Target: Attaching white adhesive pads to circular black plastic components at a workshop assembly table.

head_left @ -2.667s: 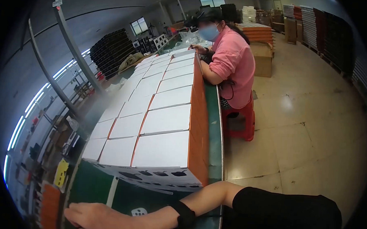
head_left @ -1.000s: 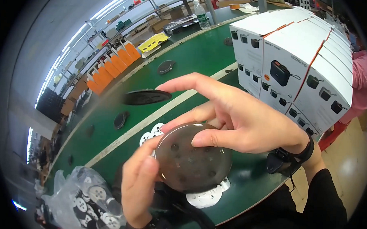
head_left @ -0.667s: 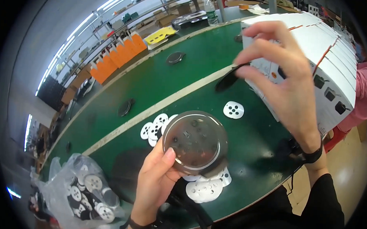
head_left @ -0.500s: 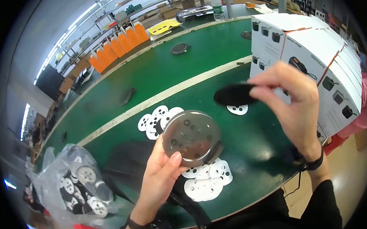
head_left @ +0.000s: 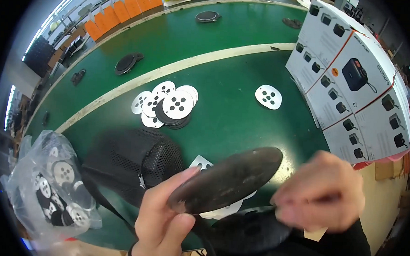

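Observation:
My left hand grips a dark round disc by its edge, thumb below and fingers above. The disc is tilted, and its face looks dull and smudged. To the right my right hand is blurred, its fingers pinched at the edge of a thin black round pad hanging low beside my dark clothing. Partly behind the disc lie white sheets with dark holes. Farther off is a pile of similar white sheets with black pads among them, and a single white sheet lies apart.
A black mesh pouch lies left of my left hand, beside a clear plastic bag of round pieces. White printed boxes are stacked at right. Beyond a pale strip, dark round items rest on the green bench; orange holders line its far side.
The disc in my left hand has tipped from face-on to a steep slant. My right hand has come down and nearer with the black pad. The view has shifted lower.

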`<state>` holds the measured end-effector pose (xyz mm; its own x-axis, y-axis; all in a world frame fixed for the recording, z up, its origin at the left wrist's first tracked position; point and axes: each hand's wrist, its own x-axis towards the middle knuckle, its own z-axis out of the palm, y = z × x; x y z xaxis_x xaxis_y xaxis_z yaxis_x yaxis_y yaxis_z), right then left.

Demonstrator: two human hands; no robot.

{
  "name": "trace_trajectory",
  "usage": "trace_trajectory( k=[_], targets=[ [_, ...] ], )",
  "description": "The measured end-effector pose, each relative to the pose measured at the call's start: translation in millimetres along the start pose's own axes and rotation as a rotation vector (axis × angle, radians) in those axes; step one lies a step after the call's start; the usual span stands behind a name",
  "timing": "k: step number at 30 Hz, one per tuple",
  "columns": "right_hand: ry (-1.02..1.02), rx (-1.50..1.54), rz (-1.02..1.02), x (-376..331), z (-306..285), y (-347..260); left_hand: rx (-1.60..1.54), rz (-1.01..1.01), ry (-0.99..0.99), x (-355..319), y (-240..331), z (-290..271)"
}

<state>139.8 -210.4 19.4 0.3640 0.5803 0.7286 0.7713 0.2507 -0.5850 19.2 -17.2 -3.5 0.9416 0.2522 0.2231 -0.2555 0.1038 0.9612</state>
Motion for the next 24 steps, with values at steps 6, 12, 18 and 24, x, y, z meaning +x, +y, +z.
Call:
trace_trajectory(
  k=[6,12,18,24],
  targets=[
    [0.218,-0.325,-0.203,-5.0,24.9,-48.2,0.043,0.082,0.058,-30.1,10.1,-1.4],
    [-0.163,0.001,-0.553,15.8,24.1,14.4,0.182,0.189,0.164,-52.2,3.9,-30.8],
    [0.23,-0.347,-0.302,3.1,23.3,-33.2,0.045,0.233,-0.223,-1.3,22.3,11.0],
    [0.216,-0.43,-0.366,6.3,17.8,-26.2,-0.115,0.398,-0.324,16.5,4.7,16.3]
  ],
)
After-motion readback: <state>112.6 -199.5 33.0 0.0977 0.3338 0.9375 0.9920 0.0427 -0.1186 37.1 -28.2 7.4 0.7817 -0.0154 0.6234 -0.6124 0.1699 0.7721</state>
